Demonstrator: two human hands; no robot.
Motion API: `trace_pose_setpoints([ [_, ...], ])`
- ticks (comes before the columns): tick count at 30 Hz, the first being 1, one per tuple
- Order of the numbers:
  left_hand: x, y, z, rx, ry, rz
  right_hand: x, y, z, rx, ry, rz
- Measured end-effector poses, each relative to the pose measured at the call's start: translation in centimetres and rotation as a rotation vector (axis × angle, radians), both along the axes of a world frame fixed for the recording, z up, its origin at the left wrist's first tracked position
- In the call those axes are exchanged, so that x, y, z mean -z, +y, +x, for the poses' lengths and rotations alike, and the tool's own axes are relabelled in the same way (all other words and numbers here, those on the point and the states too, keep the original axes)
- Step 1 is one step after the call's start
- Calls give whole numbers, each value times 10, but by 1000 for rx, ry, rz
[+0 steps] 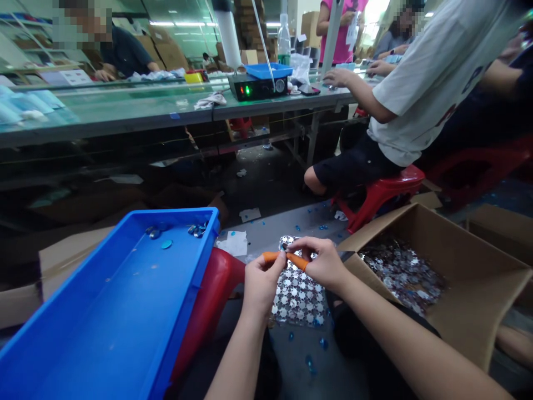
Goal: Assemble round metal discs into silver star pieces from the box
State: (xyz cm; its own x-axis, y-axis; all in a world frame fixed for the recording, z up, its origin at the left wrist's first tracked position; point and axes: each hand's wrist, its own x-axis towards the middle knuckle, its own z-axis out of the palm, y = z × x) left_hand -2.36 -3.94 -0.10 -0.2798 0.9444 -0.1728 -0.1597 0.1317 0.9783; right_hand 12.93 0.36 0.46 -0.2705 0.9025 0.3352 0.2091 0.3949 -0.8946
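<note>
- pinching a tiny bluish gem (283, 246) between left hand (261, 286) and right hand (325, 265), fingertips clamped together
- blue tray (175, 213) lies left, nearer the left hand

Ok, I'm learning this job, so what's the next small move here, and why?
Probably carry the small dark piece pinched by the left hand and right hand over to the blue plastic tray: similar blue discs already lie in it, though the piece is too small to be sure.
</note>
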Motion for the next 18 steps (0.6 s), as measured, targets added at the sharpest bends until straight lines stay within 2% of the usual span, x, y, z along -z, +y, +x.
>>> trace_pose_setpoints([
  [5, 3, -2, 1, -57, 152, 8, 1, -2, -3, -24, -33, 8],
  [9, 2, -3, 3, -81, 195, 20, 2, -3, -5, -22, -8, -13],
  [14, -3, -4, 1, -50, 193, 41, 6, -1, -7, 21, 97, -113],
  [18, -7, -3, -1, -29, 270, 69, 7, 1, -7, 13, 100, -108],
])
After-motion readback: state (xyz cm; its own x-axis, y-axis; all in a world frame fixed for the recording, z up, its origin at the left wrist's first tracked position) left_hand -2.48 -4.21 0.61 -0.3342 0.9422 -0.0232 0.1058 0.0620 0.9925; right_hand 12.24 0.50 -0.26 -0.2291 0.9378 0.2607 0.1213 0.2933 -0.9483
